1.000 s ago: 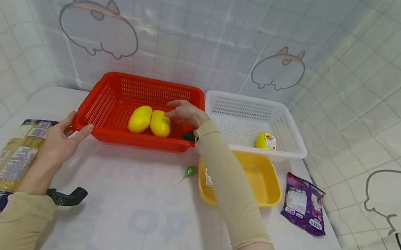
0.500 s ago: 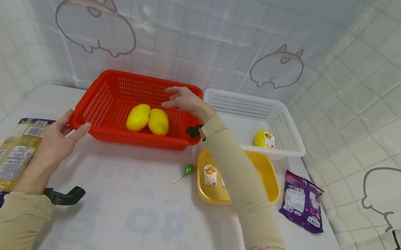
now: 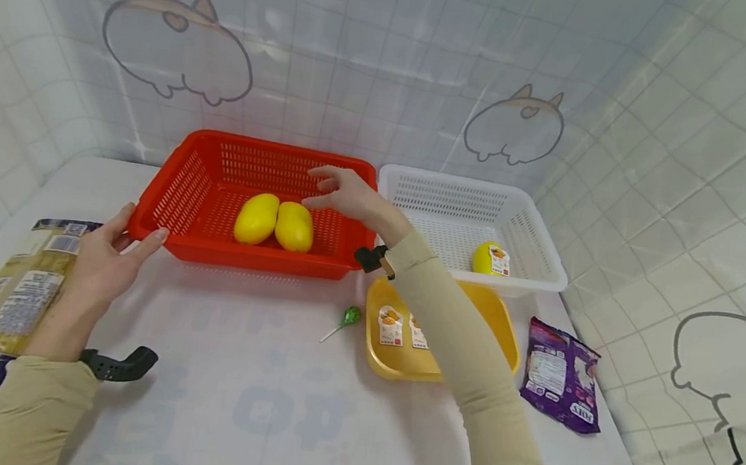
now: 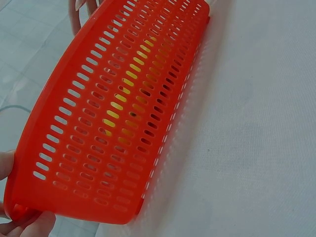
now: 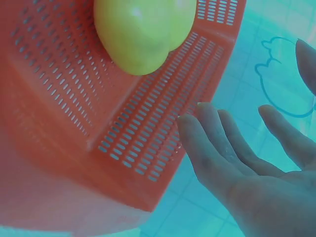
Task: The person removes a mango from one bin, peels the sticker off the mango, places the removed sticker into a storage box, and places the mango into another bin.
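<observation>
My left hand (image 3: 109, 260) grips the front left corner of a red perforated basket (image 3: 259, 258), its thumb over the rim. The left wrist view shows fingertips (image 4: 39, 226) at that corner. Side by side in the basket lie two smooth yellow mangoes (image 3: 257, 219), one partly behind the other in the right wrist view (image 5: 136, 34). Over the basket's right end hovers my right hand (image 3: 352, 196), fingers spread and loosely bent, holding nothing. In the right wrist view its fingers (image 5: 212, 158) are apart from the mangoes.
A white basket (image 3: 478, 277) with a labelled yellow fruit (image 3: 483, 257) adjoins on the right. Before it sits a yellow tray (image 3: 393, 361) with mango labels, partly under my forearm. A green lollipop (image 3: 351, 315), purple snack bag (image 3: 562, 377) and long plastic pack (image 3: 20, 300) lie around.
My right hand has drawn back slightly from the mangoes, and its forearm has swung right, uncovering more of the yellow tray's labels. The left hand keeps its grip on the basket.
</observation>
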{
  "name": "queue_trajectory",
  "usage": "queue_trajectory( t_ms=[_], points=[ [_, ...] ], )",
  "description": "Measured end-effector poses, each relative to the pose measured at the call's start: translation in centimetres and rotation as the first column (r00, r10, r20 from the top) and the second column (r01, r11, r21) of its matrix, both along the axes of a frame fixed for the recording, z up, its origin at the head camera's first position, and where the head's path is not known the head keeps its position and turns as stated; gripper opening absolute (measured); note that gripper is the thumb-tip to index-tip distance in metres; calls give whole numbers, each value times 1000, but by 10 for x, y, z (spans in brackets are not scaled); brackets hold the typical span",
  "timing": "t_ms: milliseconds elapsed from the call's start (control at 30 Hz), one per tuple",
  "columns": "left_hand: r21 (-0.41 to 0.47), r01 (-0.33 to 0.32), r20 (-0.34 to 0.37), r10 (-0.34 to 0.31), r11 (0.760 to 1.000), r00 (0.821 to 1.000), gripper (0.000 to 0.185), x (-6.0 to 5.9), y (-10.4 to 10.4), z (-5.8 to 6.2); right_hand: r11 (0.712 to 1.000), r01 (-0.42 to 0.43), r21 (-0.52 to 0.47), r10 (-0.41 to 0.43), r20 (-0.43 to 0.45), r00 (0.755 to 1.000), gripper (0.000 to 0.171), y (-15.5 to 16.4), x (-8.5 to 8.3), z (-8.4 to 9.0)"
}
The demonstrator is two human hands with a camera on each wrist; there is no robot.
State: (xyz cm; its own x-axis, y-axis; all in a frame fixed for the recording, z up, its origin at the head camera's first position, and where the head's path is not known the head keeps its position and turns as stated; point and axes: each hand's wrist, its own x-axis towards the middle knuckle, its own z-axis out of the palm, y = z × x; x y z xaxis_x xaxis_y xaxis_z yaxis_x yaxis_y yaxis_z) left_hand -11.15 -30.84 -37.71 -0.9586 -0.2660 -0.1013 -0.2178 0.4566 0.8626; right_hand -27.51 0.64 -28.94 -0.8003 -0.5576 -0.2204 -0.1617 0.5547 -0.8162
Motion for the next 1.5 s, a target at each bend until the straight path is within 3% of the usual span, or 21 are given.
queue_trajectory(
  t_ms=[400,833,1500],
  points=[
    [15,-7,5,7,1000,1000,88,0,0,0,999,-25,21,27,-90,996,60,19,18,1],
    [3,-6,-5,6,1000,1000,88,-1,1,0,999,21,33,-19,-78,997,61,38,31,-1],
    [7,3,-5,-3,1000,1000,87,-1,1,1,997,53,63,-46,-103,994,64,73,35,-2]
  ],
)
